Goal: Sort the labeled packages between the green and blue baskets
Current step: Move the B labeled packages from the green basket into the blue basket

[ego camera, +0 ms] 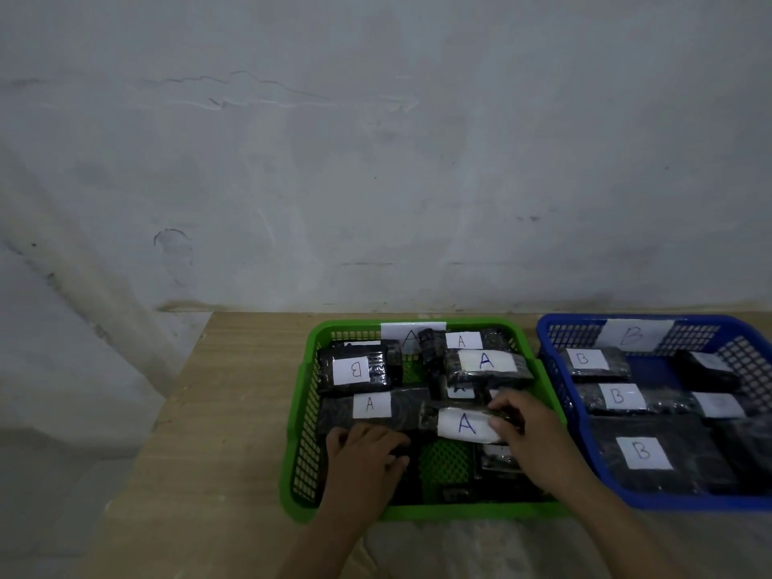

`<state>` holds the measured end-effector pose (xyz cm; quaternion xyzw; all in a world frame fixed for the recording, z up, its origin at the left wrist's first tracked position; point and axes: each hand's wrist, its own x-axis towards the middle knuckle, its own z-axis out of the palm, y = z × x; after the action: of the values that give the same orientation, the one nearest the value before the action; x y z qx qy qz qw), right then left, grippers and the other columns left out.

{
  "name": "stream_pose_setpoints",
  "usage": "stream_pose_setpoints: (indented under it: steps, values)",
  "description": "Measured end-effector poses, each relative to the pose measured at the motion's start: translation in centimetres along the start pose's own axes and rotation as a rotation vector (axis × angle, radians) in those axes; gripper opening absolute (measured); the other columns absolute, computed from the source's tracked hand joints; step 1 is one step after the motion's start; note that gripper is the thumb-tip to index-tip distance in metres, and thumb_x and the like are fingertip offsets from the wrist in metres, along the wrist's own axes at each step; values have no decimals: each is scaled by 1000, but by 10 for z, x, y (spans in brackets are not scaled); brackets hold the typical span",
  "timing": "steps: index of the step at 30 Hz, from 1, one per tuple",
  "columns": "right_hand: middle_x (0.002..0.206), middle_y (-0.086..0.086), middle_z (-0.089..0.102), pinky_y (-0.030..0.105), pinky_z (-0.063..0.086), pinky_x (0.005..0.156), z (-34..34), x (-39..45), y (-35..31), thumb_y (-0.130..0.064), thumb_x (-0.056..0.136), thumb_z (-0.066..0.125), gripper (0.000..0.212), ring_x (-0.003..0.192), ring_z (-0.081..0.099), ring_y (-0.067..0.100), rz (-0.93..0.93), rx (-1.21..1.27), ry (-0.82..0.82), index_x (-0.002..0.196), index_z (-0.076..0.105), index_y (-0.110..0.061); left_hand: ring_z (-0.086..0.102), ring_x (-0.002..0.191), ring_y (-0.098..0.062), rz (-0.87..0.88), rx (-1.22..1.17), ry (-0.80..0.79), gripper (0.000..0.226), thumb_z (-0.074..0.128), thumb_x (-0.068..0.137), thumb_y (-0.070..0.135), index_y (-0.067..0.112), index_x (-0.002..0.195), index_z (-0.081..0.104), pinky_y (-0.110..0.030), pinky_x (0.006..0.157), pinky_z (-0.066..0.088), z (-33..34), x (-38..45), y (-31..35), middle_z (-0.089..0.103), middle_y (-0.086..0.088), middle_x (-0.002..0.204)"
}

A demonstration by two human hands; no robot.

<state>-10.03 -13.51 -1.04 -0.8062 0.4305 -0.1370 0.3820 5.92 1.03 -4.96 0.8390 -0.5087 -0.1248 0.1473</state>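
Wood table (234, 411) – R hand (527, 432) on A pkg (461, 424)

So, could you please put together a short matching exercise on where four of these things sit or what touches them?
Things:
1. package labelled B with its letter reversed
2. package with the large blue A
3. large package labelled B
4. paper sign marked B

Places:
a. near part of the blue basket
b. far left of the green basket
c. back wall of the blue basket
d. held by the right hand

Pairs: 1-b, 2-d, 3-a, 4-c
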Motion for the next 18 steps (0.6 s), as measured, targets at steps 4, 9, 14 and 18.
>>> stream_pose_setpoints:
  steps: [4, 9, 14, 18]
  values:
    - [89, -6, 54, 9, 34, 62, -11, -6, 10, -11, 86, 59, 11, 79, 49, 5, -27, -53, 9, 85, 55, -21, 38, 120, -8, -25, 47, -69, 27, 42, 91, 39, 37, 115, 54, -33, 94, 8, 3, 4, 11, 58, 14, 120]
    - [90, -3, 56, 15, 37, 62, -14, -11, 20, -14, 86, 60, 13, 79, 50, 4, -10, -150, -115, 81, 56, -26, 49, 113, -11, -86, 39, -112, 26, 39, 93, 36, 35, 113, 55, -38, 105, 14, -1, 9, 17, 65, 8, 111]
    - [114, 1, 53, 29, 38, 94, -2, -17, 28, -15, 87, 54, 23, 108, 44, 16, -29, -500, -253, 108, 62, -20, 50, 112, -5, -105, -52, -40, 24, 40, 93, 36, 37, 113, 53, -36, 106, 13, -1, 12, 23, 61, 16, 116]
    - [120, 5, 51, 30, 38, 96, 5, -14, 30, -6, 84, 52, 32, 115, 43, 21, -32, -597, -249, 112, 61, -20, 53, 104, -4, -106, -72, 86, 21, 41, 92, 36, 38, 109, 54, -29, 94, 9, -3, 17, 31, 63, 17, 110]
